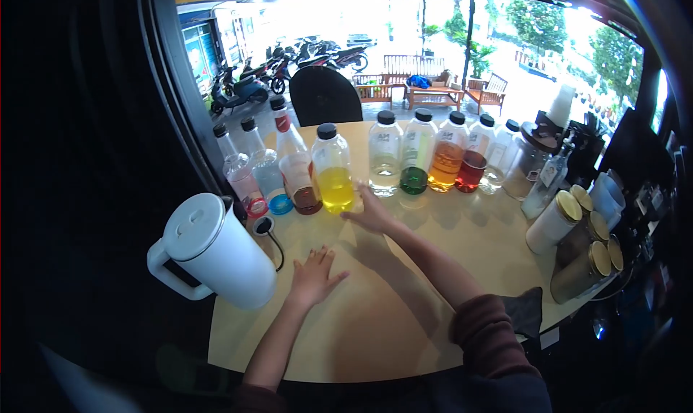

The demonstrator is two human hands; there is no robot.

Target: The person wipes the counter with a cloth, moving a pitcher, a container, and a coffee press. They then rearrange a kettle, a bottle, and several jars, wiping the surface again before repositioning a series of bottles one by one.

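Observation:
A clear bottle of yellow liquid [336, 186] with a black cap stands upright on the table. My right hand [371, 212] is at its lower right side, the thumb in front of the base and the fingers along the right edge, partly hidden. My left hand [312, 277] lies on the tabletop with its fingers spread and nothing in it. Left of the yellow bottle is a long-necked bottle with dark red liquid [306, 196]. On the other side stands a bottle of pale liquid [385, 169].
A white lidded pitcher [216, 251] stands at the left beside a small round fitting with a black cable [264, 227]. More capped bottles, including an orange one [445, 166], line the back. Gold-lidded canisters [554, 222] and a dark cloth [525, 312] occupy the right side of the table [390, 326].

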